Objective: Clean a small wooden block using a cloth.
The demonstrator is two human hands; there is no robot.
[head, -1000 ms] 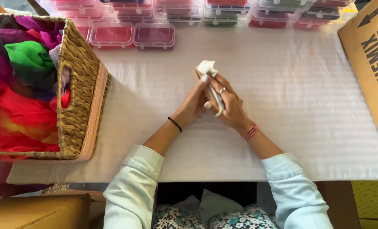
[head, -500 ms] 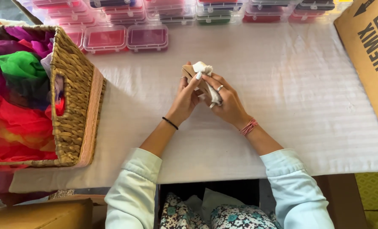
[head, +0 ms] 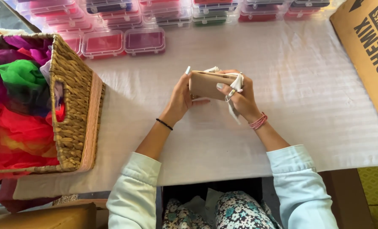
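Tan, flat and rectangular, a small pouch (head: 208, 85) held above the white ribbed table cover (head: 316, 110), well right of the wicker basket (head: 76, 106). Left hand (head: 181, 96) at the near end of it, thumb underneath, fingers curled over the edge. Right hand (head: 240, 95) closed round the far end, thumb on the tan face, a white cloth (head: 235, 82) pinched against it and hanging below. Beyond the basket's far corner, rows of clear lidded plastic boxes (head: 125, 42) with red, pink and purple contents. Far right of the basket, a brown cardboard carton (head: 367, 55) with black print and an arrow. Inside the basket, bright netting (head: 19, 106) in green, red and purple. Against half a second ago: tan face now turned broad to the camera, hands spread wider apart.
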